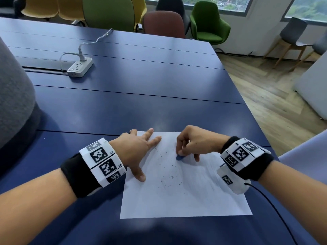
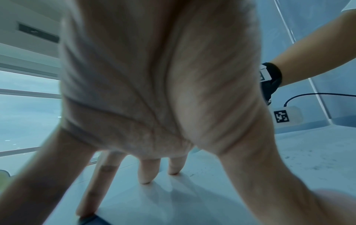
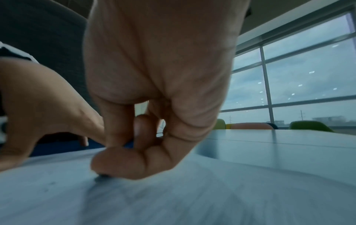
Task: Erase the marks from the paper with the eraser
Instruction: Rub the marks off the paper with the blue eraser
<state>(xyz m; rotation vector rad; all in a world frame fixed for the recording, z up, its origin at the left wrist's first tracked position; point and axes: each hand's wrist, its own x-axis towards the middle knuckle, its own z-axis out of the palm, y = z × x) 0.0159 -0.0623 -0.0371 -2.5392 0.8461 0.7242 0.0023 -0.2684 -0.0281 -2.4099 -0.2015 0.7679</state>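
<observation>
- left hand [image 1: 134, 152] is splayed flat, fingers straight, pinning the paper [image 1: 185, 197] down
- right hand [image 1: 192, 144] hunched over, fingertips pinching the blue eraser [image 1: 180, 157] onto the sheet

Both forearms bare. Each wrist: black fabric wristband [image 1: 77, 175] under a white block band [image 1: 102, 161] printed with black-and-white fiducial tags. Right wrist unit [image 1: 233, 181] trails a thin black cable [image 1: 276, 209].

- Left hand [image 1: 134, 149], lower centre-left of the head view: fingers [image 1: 155, 140] splayed straight, pressed flat.
- Right hand [image 1: 192, 142], centre-right: fingers curled downward in a pinch, wrist raised.
</observation>
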